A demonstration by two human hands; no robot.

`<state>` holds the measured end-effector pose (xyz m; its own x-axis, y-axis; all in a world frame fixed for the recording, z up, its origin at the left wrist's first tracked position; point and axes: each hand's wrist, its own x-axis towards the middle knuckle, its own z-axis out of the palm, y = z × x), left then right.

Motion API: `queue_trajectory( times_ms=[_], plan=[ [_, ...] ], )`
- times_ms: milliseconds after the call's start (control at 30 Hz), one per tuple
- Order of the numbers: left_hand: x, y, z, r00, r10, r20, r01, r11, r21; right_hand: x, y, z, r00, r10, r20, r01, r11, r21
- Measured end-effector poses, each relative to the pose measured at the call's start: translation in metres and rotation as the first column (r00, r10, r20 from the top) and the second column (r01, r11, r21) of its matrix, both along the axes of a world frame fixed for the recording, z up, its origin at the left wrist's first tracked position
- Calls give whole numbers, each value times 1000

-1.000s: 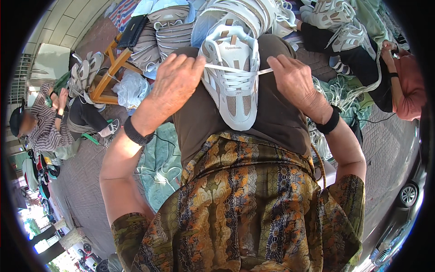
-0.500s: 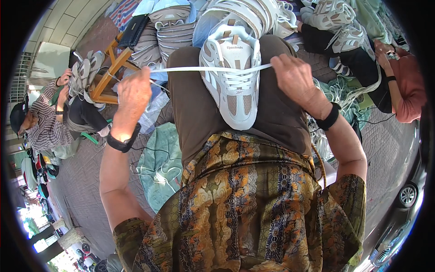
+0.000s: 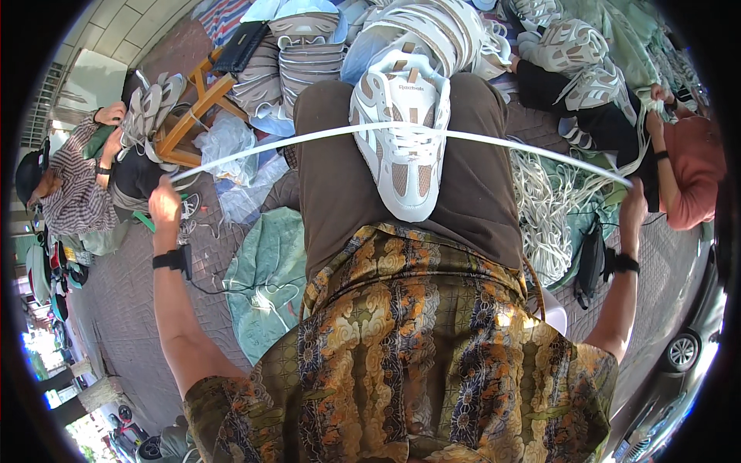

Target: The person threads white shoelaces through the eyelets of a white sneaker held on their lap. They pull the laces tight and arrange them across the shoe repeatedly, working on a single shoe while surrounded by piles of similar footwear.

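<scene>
A white and grey-brown sneaker point(image 3: 401, 147) rests between my thighs, its toe toward me. One flat white shoelace point(image 3: 309, 136) runs through its eyelets and stretches out to both sides. At the far left my left hand point(image 3: 165, 207) is closed on one end of the lace. Out at the right, my right hand point(image 3: 633, 204) is closed on the other end. Both arms are spread wide, and the lace arcs across the top of the shoe. Lower down the tongue, the lace crosses in several rows.
Stacked shoe uppers point(image 3: 309, 69) stand beyond my knees, beside a wooden stool point(image 3: 197, 116). Loose white laces point(image 3: 540, 208) lie in a heap at my right. A green cloth bag point(image 3: 266, 285) lies at my left. One co-worker point(image 3: 77, 185) sits left, another point(image 3: 687, 170) right.
My hands have moved far apart, outward and nearer to me, drawing out much more lace on both sides. The sneaker stays between my thighs.
</scene>
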<state>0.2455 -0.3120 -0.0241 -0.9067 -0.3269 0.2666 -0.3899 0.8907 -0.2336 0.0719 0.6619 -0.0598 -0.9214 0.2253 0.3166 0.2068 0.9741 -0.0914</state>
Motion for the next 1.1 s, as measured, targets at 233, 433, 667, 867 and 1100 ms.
queue_trajectory(
  times_ms=[233, 433, 667, 867, 1100],
  plan=[
    [100, -50, -16, 977, 214, -24, -213, 976, 40, 73, 136, -20, 967, -172, -188, 181, 983, 35],
    [108, -41, -16, 954, 301, 10, -301, 949, 92, 56, 107, -5, 968, -179, -175, 114, 937, -331],
    [107, -54, -33, 955, 294, 49, -296, 953, 63, 22, -108, 11, 887, 232, -400, -458, 556, -694],
    [55, 4, -26, 971, 82, -226, 7, 930, 367, 26, -296, 51, 760, 540, -362, -562, 266, -783],
    [-48, 214, 33, 833, -331, -444, 545, 633, 550, 6, -365, 34, 658, 688, -306, -446, 28, -895]
  ],
)
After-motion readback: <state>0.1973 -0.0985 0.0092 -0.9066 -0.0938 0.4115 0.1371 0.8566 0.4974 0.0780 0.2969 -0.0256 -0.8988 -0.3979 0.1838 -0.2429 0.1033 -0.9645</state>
